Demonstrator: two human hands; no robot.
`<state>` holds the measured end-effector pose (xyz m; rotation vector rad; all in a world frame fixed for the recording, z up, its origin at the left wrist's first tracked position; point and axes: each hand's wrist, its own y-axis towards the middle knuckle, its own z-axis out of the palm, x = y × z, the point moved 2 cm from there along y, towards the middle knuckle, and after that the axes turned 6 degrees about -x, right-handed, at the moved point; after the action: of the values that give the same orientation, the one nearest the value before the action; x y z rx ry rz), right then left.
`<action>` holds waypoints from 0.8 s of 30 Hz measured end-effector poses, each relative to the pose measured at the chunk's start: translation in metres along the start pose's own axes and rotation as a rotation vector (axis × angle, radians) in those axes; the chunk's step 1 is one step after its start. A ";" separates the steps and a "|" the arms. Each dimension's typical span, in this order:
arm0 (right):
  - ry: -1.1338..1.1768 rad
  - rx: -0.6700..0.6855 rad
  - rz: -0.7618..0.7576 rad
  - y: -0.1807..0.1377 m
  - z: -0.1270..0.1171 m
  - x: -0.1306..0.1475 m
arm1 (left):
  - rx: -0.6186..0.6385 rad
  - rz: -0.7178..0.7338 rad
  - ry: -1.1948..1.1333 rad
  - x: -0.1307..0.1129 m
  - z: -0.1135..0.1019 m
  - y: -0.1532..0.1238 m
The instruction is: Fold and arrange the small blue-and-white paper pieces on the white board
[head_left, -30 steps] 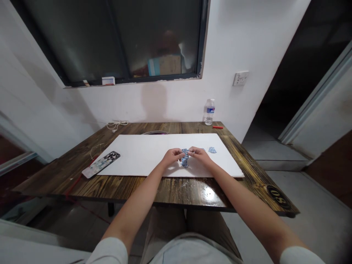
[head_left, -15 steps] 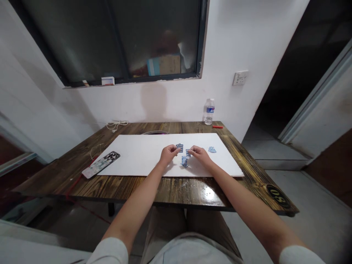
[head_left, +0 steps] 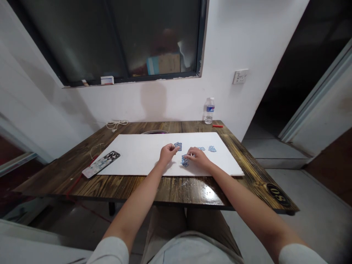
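Note:
On the white board [head_left: 143,154], my left hand [head_left: 167,153] pinches a small flat blue-and-white striped piece [head_left: 179,146] between thumb and fingertips. My right hand [head_left: 198,157] is curled over the board to its right, thumb and forefinger a little apart. Its fingertips touch the upper edge of a loose pile of similar striped pieces [head_left: 184,161]. Behind the right hand lies another striped piece [head_left: 202,148], partly covered by the fingers. A further group of striped pieces [head_left: 212,148] lies flat to the right. The print on them is too small to read.
A phone [head_left: 101,165] rests across the board's left edge. At the back of the wooden table [head_left: 176,189] stand a water bottle [head_left: 209,112] and, beside it, a red pen-like stick [head_left: 217,126]. A white cable [head_left: 117,124] lies at the back left.
My right hand has let go of its striped piece, which now lies behind the hand, and has moved down to the pile. The left hand keeps its piece in nearly the same place.

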<state>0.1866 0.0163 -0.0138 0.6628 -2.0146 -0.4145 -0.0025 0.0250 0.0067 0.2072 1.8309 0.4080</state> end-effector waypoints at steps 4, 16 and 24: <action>-0.008 -0.074 0.031 0.000 -0.002 -0.003 | -0.018 -0.018 0.004 0.001 0.000 0.001; 0.191 -0.238 0.242 0.001 -0.010 -0.015 | -0.055 -0.048 -0.004 0.005 0.000 0.002; 0.087 -0.229 0.191 -0.001 -0.011 -0.010 | -0.065 -0.055 0.005 0.007 0.000 0.003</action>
<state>0.2005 0.0215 -0.0160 0.3382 -1.8922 -0.4845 -0.0050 0.0295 0.0018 0.1111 1.8216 0.4290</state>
